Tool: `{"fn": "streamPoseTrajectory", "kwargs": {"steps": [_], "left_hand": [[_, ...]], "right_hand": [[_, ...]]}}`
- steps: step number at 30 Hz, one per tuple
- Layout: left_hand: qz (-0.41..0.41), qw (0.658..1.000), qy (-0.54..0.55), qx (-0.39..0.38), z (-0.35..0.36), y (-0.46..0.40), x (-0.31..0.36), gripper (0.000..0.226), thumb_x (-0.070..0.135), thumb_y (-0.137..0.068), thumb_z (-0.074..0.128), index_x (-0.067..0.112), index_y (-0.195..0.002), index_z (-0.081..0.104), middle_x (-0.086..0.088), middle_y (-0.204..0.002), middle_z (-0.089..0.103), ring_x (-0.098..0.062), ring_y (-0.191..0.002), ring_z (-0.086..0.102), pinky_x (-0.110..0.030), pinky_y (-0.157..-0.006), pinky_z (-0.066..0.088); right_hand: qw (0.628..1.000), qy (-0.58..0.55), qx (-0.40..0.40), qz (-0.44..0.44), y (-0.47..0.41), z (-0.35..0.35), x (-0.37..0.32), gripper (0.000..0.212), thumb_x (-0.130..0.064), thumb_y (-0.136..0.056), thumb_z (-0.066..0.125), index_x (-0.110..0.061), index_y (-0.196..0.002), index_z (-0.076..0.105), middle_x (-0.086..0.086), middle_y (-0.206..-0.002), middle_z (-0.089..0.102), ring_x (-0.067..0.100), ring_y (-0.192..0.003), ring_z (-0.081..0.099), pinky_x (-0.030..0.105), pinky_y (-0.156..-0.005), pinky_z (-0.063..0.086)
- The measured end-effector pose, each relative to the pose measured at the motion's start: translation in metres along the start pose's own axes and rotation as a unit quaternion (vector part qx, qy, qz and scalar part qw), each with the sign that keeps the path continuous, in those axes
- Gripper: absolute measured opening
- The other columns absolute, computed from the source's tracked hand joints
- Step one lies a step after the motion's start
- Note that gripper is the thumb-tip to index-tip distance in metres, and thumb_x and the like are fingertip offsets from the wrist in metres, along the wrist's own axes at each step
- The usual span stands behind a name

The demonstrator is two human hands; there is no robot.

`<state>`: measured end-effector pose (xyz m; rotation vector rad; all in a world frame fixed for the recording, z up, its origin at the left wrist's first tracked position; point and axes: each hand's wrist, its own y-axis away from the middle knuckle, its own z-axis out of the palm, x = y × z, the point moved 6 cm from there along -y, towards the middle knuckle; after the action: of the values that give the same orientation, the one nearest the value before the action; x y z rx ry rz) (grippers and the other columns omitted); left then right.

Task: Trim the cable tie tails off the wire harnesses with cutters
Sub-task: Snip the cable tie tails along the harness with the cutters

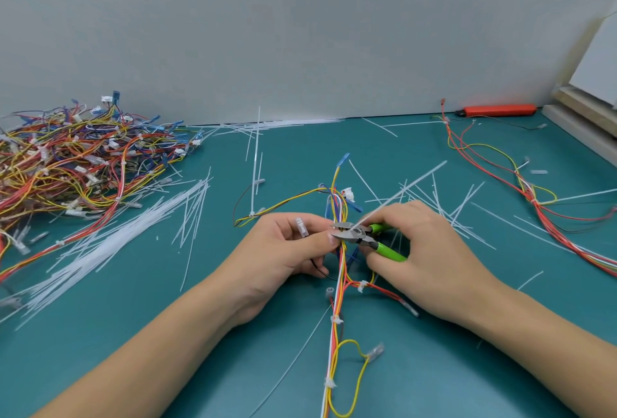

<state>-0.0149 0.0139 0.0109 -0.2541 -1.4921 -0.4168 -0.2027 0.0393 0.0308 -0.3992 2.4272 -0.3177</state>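
Note:
A wire harness [335, 321] of red, yellow and white wires runs from the bottom edge up the middle of the teal mat. My left hand [283, 250] pinches the bundle at its upper part. My right hand [424, 257] grips green-handled cutters [365, 237]. The open steel jaws sit at the bundle, right by my left thumb. A long white cable tie tail [400, 195] sticks up and to the right from the jaws. Several trimmed white ties show lower along the harness.
A big heap of harnesses [76, 160] lies at the left. Loose white cable ties [117, 237] and cut tails litter the mat [467, 367]. Another harness [534, 197] trails at the right. An orange tool [499, 109] lies by the back wall, boards [581, 117] at far right.

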Motion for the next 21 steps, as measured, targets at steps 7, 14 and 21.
{"fn": "streamPoseTrajectory", "kwargs": {"steps": [7, 14, 21], "left_hand": [[0.001, 1.000, -0.004, -0.002, -0.0006, 0.0003, -0.0010, 0.024, 0.022, -0.082, 0.075, 0.009, -0.102, 0.080, -0.008, -0.085, 0.071, -0.014, -0.062, 0.057, -0.026, -0.066, 0.055], [0.002, 1.000, -0.007, -0.007, 0.0001, 0.0017, 0.0002, 0.024, 0.023, -0.083, 0.074, 0.010, -0.102, 0.080, -0.005, -0.084, 0.071, -0.014, -0.063, 0.057, -0.026, -0.067, 0.055], [0.003, 1.000, -0.012, -0.007, 0.0007, 0.0019, 0.0014, 0.024, 0.026, -0.083, 0.075, 0.011, -0.101, 0.080, -0.004, -0.083, 0.071, -0.014, -0.063, 0.057, -0.025, -0.067, 0.054]], "right_hand": [[1.000, 0.005, -0.002, 0.010, -0.0018, -0.0012, -0.0022, 0.024, -0.046, -0.076, 0.060, -0.036, -0.095, 0.071, -0.018, -0.086, 0.067, 0.006, -0.093, 0.055, 0.027, -0.082, 0.047], [1.000, -0.022, 0.004, 0.016, 0.0001, -0.0006, -0.0011, 0.021, -0.051, -0.078, 0.060, -0.031, -0.081, 0.066, -0.012, -0.071, 0.062, 0.009, -0.076, 0.055, 0.031, -0.068, 0.048], [1.000, 0.004, 0.003, 0.022, 0.0017, 0.0016, 0.0002, 0.022, -0.047, -0.084, 0.065, -0.027, -0.077, 0.058, -0.005, -0.059, 0.051, 0.017, -0.055, 0.040, 0.030, -0.049, 0.035]]}}
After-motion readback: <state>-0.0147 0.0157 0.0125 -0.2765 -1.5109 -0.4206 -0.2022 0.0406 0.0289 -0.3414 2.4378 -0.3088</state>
